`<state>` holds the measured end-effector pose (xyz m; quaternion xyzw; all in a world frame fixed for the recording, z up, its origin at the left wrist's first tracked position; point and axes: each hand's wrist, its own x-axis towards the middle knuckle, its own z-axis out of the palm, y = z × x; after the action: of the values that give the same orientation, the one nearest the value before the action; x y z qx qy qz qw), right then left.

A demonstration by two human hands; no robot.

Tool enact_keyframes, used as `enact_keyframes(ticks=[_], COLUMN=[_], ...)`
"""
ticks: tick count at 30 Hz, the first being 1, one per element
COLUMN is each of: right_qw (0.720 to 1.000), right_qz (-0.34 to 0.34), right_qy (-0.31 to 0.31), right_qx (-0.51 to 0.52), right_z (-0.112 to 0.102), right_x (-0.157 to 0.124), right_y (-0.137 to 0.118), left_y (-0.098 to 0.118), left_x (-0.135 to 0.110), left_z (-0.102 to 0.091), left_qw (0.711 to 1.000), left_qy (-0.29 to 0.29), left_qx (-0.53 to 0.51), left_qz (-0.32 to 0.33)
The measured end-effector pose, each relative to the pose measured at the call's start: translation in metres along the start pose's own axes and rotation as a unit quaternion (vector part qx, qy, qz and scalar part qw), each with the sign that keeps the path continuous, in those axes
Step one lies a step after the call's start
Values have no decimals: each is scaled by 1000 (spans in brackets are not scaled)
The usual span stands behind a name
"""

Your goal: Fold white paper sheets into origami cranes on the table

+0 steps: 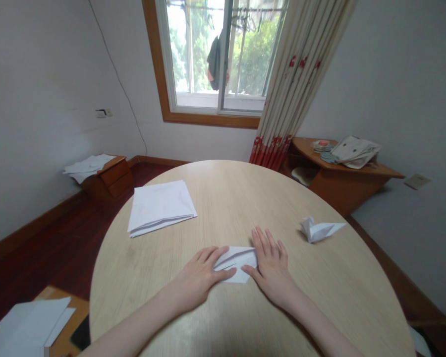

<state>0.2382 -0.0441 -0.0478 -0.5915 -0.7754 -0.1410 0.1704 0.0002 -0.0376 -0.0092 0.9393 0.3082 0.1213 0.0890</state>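
Note:
A folded sheet of white paper [240, 259] lies on the round table before me, with creased layers and a straight lower edge. My left hand [198, 277] grips its left end, the fingers bent over the upper corner and the thumb pressing on top. On the opposite side, my right hand [271, 265] rests with its fingers spread; the thumb and inner edge touch the paper's right end. Further right stands a folded white paper bird [319, 230], away from both hands.
The round wooden table [230, 193] carries a stack of white paper [161, 206] at its left. More sheets [26, 327] lie on a low surface at lower left. A corner desk [349, 193] with a cloth bag [357, 150] stands beyond the right edge, near a curtain [301, 64].

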Motion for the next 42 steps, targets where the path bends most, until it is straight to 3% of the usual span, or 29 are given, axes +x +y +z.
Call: enact_keyframes(ticks=[8, 14, 19, 32, 36, 42], right_qw=[999, 997, 993, 991, 997, 985], right_qz=[5, 48, 81, 90, 57, -95], right_qy=[13, 19, -4, -51, -42, -50], right_qx=[-32, -61, -91, -86, -41, 133], right_z=[5, 7, 8, 2, -4, -18], right_x=[1, 6, 9, 11, 12, 11], right_y=[4, 17, 22, 34, 31, 15], left_y=[-1, -1, 0, 3, 4, 3], left_x=[0, 0, 1, 1, 2, 2], left_z=[2, 1, 0, -7, -9, -11], left_qw=[1000, 1000, 1000, 999, 999, 1000], left_qy=[-1, -8, -25, -36, -42, -23], left_qx=[3, 0, 5, 12, 8, -12], left_qz=[2, -1, -9, -10, -9, 4])
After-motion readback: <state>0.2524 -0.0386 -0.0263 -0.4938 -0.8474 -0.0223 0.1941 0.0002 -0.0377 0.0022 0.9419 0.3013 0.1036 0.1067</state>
